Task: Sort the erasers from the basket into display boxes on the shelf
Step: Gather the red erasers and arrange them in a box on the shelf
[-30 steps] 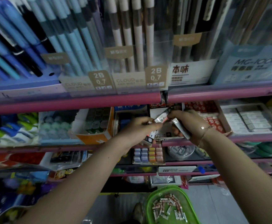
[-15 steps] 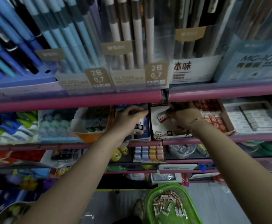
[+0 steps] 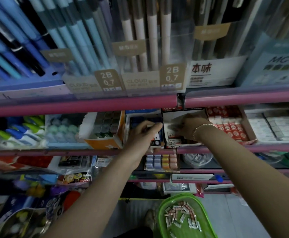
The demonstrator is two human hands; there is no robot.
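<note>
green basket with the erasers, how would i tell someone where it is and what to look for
Start at the pink shelf rails of the stationery rack and drop down past every tier to the floor at the bottom of the view. There, just right of centre, sits the green basket, holding a loose scatter of small wrapped erasers. It is the only bright green container low down, and it stands on the floor rather than on a shelf.

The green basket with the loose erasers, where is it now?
In the head view the green basket sits low, right of centre, on the floor below the shelves, under the right forearm.
</note>
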